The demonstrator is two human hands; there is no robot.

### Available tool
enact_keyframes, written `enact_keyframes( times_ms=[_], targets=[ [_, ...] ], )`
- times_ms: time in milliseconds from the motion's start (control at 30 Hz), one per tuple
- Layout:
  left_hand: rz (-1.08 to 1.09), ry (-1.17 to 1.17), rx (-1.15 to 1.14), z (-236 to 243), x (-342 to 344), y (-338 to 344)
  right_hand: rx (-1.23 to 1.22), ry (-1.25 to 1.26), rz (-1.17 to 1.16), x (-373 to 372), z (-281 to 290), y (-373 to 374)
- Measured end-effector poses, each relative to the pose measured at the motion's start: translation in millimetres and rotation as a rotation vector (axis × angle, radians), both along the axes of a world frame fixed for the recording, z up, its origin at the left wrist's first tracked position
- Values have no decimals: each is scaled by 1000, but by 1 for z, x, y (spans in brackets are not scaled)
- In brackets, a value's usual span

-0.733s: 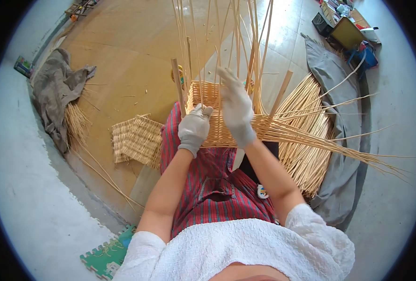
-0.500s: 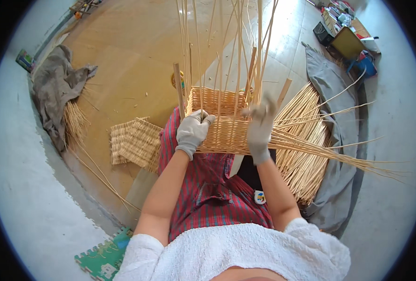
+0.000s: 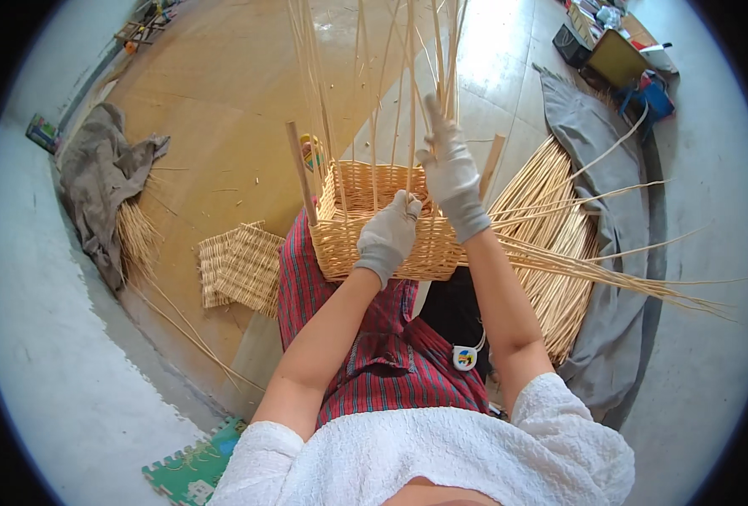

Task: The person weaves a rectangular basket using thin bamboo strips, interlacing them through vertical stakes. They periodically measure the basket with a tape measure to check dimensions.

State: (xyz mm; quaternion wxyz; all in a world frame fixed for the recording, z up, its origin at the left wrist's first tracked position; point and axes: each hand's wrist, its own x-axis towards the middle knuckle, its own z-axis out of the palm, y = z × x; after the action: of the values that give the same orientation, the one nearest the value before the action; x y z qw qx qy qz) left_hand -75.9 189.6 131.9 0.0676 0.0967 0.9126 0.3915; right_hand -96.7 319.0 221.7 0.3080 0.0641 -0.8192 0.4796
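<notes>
A rectangular wicker basket [image 3: 340,253] with pale woven walls rests across my lap. Thin upright rods [image 3: 412,93] rise from its walls, and thicker wooden sticks [image 3: 300,169] stand at its corners. My gloved left hand [image 3: 389,232] is closed at the middle of the front rim, its fingertips pinching the weave at the foot of an upright rod. Over the right end of the basket my gloved right hand [image 3: 454,173] is raised, fingers stretched upward and thumb apart, beside the rods. Whether its palm touches a rod is hidden.
Loose rods [image 3: 635,282] stick out from the basket's right side. A large bundle of rods [image 3: 551,244] lies on grey cloth [image 3: 618,320] at the right. Two woven panels [image 3: 247,274] lie on the floor at left, near another grey cloth [image 3: 108,169] covering rods.
My left hand has moved right along the front rim to its middle. The right hand has gone up and slightly left, its fingers now stretched out. The basket has shifted a little left.
</notes>
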Motion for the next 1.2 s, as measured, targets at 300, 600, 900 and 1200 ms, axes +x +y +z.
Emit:
enact_keyframes(
  times_ms=[300, 600, 900, 1200],
  targets=[
    [-10, -160, 98, 0, 5, -10, -206, -442, -167, 152, -49, 26],
    [410, 730, 717, 34, -14, -105, -310, -241, -85, 91, -90, 41],
    [263, -18, 1056, 12, 49, -136, -498, -158, -97, 89, -33, 36],
    [-294, 60, 1077, 177, 158, -106, -600, -43, -325, 96, 106, 73]
  ],
)
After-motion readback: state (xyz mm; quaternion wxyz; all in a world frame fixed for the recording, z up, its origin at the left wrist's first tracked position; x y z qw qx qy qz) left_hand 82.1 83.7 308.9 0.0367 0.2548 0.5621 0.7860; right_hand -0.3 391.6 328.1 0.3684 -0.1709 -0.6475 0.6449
